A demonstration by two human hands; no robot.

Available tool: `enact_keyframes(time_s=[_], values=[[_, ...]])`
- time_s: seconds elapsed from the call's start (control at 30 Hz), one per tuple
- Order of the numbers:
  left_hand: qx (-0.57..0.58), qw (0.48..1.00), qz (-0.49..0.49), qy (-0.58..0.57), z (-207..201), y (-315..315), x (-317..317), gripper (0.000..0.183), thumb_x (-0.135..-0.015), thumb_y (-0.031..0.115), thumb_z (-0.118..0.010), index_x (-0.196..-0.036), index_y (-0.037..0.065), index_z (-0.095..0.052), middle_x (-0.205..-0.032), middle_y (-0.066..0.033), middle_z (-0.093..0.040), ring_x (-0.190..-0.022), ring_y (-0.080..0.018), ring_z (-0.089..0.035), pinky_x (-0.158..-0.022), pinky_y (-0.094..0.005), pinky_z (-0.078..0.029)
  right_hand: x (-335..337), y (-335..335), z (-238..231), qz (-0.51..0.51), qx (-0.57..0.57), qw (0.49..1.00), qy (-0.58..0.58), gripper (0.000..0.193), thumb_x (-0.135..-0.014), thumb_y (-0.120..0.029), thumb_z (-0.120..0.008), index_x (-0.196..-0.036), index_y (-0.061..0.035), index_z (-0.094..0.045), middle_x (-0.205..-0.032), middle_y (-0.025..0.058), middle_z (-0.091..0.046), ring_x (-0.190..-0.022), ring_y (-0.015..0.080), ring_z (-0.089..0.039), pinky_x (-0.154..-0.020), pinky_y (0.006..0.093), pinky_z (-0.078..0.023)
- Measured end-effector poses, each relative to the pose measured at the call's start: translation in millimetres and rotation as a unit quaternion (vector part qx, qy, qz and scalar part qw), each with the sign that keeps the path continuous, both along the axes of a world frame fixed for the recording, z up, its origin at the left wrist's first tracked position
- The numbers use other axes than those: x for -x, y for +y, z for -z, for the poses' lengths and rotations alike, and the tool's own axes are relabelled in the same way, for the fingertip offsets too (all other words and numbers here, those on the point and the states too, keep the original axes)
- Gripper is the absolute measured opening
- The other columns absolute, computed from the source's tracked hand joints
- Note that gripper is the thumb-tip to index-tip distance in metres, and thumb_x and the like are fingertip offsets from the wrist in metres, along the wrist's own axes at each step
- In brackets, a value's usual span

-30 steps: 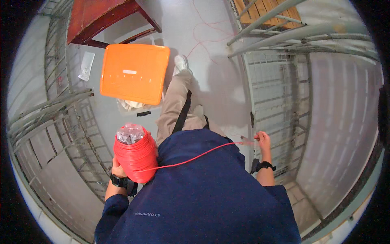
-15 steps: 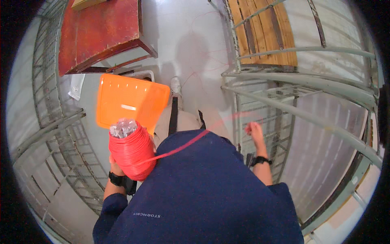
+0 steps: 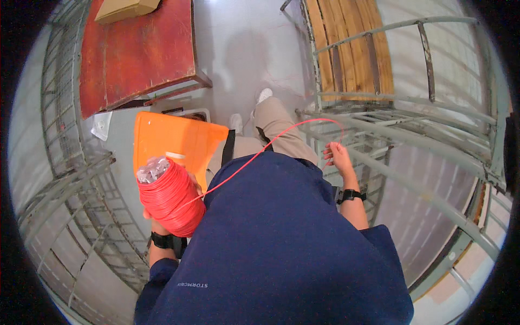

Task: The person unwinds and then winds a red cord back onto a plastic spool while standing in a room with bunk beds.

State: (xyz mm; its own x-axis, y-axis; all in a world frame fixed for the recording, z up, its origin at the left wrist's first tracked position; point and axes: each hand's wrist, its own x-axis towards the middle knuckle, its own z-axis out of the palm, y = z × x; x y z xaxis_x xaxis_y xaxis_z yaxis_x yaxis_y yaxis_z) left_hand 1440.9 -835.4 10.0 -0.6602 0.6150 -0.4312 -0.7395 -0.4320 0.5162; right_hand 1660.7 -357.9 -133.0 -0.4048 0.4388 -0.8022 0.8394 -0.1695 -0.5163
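Observation:
A large roll of red cord [image 3: 170,197], wound round a core with clear crinkled plastic at its top, is gripped in my left hand [image 3: 193,181]. The roll tilts to the left and hides most of that hand; only bits of the fingers show at its sides. One loose strand of cord [image 3: 254,156] leaves the roll's lower right, crosses in front of my dark blue shirt and arcs over to my right hand [image 3: 338,155]. There the fingers are curled closed at the strand's end, out to the right of my body.
An orange plastic chair or panel [image 3: 179,135] stands just beyond the roll. Further off on the left is a red wooden table [image 3: 143,54] with a cardboard box [image 3: 124,8]. Grey metal bed frames [image 3: 433,141] flank both sides, one with wooden slats [image 3: 352,49].
One foot has stepped forward. My right hand has risen slightly, and the strand, blurred before, now forms a higher arc. The roll has shifted a little to the left.

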Motion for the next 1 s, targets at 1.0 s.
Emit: enact_keyframes(time_s=[1.0], values=[[-0.046,0.998,-0.044,-0.013,24,150,231,0.098,-0.068,0.057,-0.075,-0.140,0.003,-0.037,-0.127,-0.0194,-0.053,-0.109,-0.0349,-0.057,-0.093,-0.0454,-0.048,212,159,81,-0.050,0.052,0.997,0.001,0.027,-0.100,-0.030,-0.049,-0.100,-0.0057,-0.062,-0.080,0.0028,-0.064,-0.066,0.0112,-0.059,-0.059,0.0248,-0.046]])
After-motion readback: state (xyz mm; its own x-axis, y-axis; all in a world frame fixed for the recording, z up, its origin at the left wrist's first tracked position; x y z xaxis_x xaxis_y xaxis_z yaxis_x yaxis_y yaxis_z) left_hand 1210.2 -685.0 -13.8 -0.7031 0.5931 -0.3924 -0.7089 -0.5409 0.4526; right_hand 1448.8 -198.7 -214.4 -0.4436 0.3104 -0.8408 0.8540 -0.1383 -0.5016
